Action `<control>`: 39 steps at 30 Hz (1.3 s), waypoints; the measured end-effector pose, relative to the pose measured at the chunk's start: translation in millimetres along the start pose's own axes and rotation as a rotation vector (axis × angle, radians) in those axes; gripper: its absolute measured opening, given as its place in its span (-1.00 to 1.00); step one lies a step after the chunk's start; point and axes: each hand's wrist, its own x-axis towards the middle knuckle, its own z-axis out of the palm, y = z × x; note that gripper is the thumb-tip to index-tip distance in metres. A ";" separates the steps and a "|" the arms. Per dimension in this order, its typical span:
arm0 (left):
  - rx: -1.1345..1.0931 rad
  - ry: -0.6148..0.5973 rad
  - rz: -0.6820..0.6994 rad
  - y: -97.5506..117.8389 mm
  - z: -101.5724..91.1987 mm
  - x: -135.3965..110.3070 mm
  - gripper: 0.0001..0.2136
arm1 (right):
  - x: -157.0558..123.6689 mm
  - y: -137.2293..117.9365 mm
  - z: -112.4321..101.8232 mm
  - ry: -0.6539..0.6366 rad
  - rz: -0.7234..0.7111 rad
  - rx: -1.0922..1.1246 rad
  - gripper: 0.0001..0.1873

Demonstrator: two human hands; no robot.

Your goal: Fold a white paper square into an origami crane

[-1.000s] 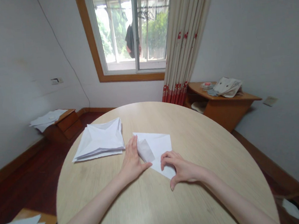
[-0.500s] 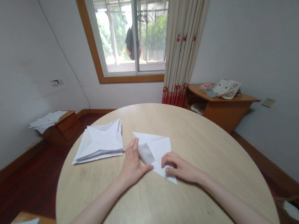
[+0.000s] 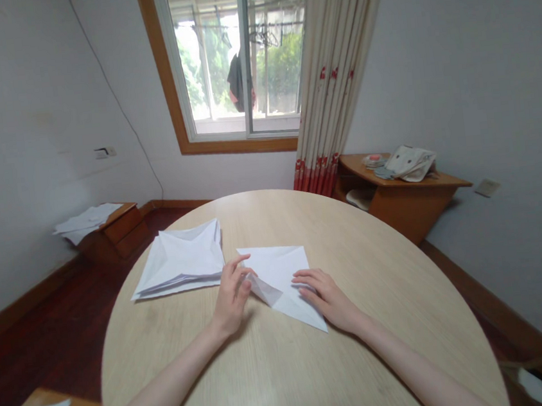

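Note:
A folded white sheet of paper (image 3: 282, 269) lies on the round wooden table in front of me. Its lower left edge has a small flap (image 3: 267, 292) that stands partly raised. My left hand (image 3: 232, 297) is at this flap, thumb and fingers drawn together at its upper end, the index finger stretched out above. The exact contact is partly hidden behind the fingers. On the right part of the sheet rests my right hand (image 3: 327, 297), palm down with the fingers extended and a little apart.
A stack of folded white papers (image 3: 184, 257) sits left of my left hand on the table (image 3: 290, 382). More papers lie on a low cabinet (image 3: 123, 228) at the left and on a surface at lower left. A wooden desk (image 3: 406, 198) with a cloth bag stands at the back right.
My left hand has pulled slightly left, its spread thumb now drawn up towards the fingers. The flap looks narrower. The sheet has turned slightly, and my right hand's fingers have straightened.

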 end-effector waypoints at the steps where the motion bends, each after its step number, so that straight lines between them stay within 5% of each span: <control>1: -0.034 0.011 -0.015 1.0 -0.8 0.5 -0.50 | -0.2 2.4 0.5 -0.004 0.005 -0.011 -0.75; 9: -0.235 0.014 -0.228 3.7 -2.2 3.2 -0.32 | 0.3 15.4 0.6 0.051 0.004 -0.052 -0.75; 25: -0.181 0.066 -0.328 -19.0 -1.8 11.1 -0.80 | 2.3 38.4 -6.5 0.202 0.086 -0.112 -0.72; 39: -0.030 -0.002 -0.180 -31.3 4.4 3.9 -0.83 | 1.6 53.7 -3.6 0.273 0.315 -0.024 -0.48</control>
